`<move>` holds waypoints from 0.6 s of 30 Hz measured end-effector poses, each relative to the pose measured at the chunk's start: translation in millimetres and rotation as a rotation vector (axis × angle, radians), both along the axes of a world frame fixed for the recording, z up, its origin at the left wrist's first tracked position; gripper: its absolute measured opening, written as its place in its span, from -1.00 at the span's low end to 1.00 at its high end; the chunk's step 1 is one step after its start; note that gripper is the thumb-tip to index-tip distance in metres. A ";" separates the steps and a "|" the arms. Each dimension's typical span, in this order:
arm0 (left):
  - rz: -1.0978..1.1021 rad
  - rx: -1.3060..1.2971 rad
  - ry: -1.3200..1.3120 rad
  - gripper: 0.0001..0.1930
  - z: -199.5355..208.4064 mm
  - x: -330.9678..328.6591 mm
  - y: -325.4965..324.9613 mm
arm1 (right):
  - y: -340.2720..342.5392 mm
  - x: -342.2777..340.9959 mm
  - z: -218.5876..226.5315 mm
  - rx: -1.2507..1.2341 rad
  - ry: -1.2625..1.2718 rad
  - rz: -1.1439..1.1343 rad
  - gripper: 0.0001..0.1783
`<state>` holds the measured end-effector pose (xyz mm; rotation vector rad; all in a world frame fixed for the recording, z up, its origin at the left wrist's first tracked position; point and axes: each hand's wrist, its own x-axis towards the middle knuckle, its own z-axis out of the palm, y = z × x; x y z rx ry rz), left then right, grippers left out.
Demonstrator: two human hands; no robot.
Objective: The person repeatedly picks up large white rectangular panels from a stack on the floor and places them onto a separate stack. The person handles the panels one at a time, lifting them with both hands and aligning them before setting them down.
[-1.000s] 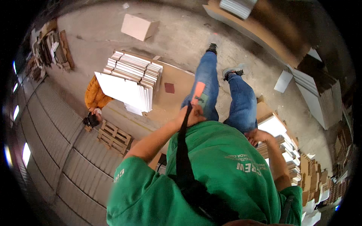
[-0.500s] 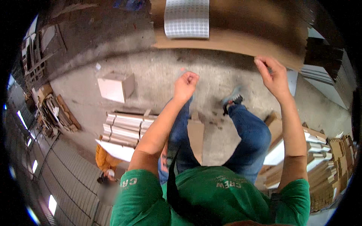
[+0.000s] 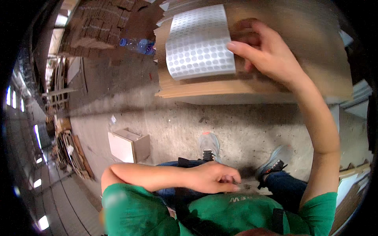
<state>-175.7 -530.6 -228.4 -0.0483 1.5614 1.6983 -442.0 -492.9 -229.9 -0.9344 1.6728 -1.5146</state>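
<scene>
A white sheet of round grey stickers (image 3: 197, 59) lies on a stack of flat brown cardboard (image 3: 315, 74), its near end curving down. My right hand (image 3: 271, 53) is over the cardboard at the sheet's right edge. Its thumb tip meets or overlaps that edge, and the fingers are bent and spread apart from the thumb, slightly blurred. Close to my belly, my left hand (image 3: 214, 177) has its fingers curled inward. Whatever it may hold is hidden in the curl.
On the concrete floor at left stands a small open box (image 3: 124, 147). A clear plastic bottle (image 3: 138, 46) with a blue cap lies left of the stack. Cardboard bundles (image 3: 92, 29) are piled at the far left, and more boards (image 3: 354, 185) lean at the lower right.
My right hand has moved up and left from the cardboard's front edge to the sticker sheet. My left hand has drawn back toward my belly. The stack now appears nearer and lower in view.
</scene>
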 end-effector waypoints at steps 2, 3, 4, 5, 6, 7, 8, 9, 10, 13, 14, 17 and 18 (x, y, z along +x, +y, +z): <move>0.099 0.309 -0.422 -0.76 -15.3 5.6 13.3 | -6.7 9.5 3.9 0.101 -0.075 -0.031 -0.48; 0.099 0.195 -0.516 -0.76 -16.2 -1.3 16.1 | -5.6 10.6 4.9 0.137 -0.145 -0.030 -0.50; 0.052 0.107 -0.440 -0.75 -25.4 -4.6 16.9 | -3.7 12.4 3.5 0.174 -0.214 -0.024 -0.52; -0.063 -0.028 -0.106 -0.76 -36.7 -10.3 10.9 | -2.8 14.2 5.2 0.212 -0.283 -0.017 -0.54; -0.103 -0.182 0.180 -0.78 -45.9 -18.1 0.9 | -2.3 16.8 6.8 0.227 -0.241 -0.009 -0.57; -0.137 -0.330 0.466 -0.79 -54.8 -25.8 -9.3 | -2.6 21.5 8.3 0.248 -0.202 0.000 -0.59; 0.043 -0.341 0.552 -0.81 -63.5 -28.9 -18.7 | -6.0 29.7 8.5 0.267 -0.170 0.021 -0.61; 0.176 -0.308 0.167 -0.79 -42.9 -42.2 -20.7 | -2.3 32.3 8.1 0.254 -0.154 -0.062 -0.70; 0.318 -0.230 0.068 -0.77 -44.0 -39.2 -29.5 | -4.5 37.3 10.3 0.195 -0.168 -0.077 -0.70; 0.462 -0.236 0.088 -0.77 -17.4 -16.4 -47.1 | 9.9 36.4 22.3 0.108 0.068 -0.231 -0.72; 0.457 -0.246 0.122 -0.77 -14.8 -4.2 -58.0 | 14.6 24.6 19.2 -0.053 0.153 -0.229 -0.73; 0.761 -0.382 0.144 -0.81 -18.8 41.9 -94.3 | 40.7 6.0 34.0 -0.083 0.355 -0.349 -0.74; 0.884 -0.431 0.139 -0.82 -27.4 52.4 -106.7 | 55.5 -3.9 36.0 -0.092 0.402 -0.412 -0.74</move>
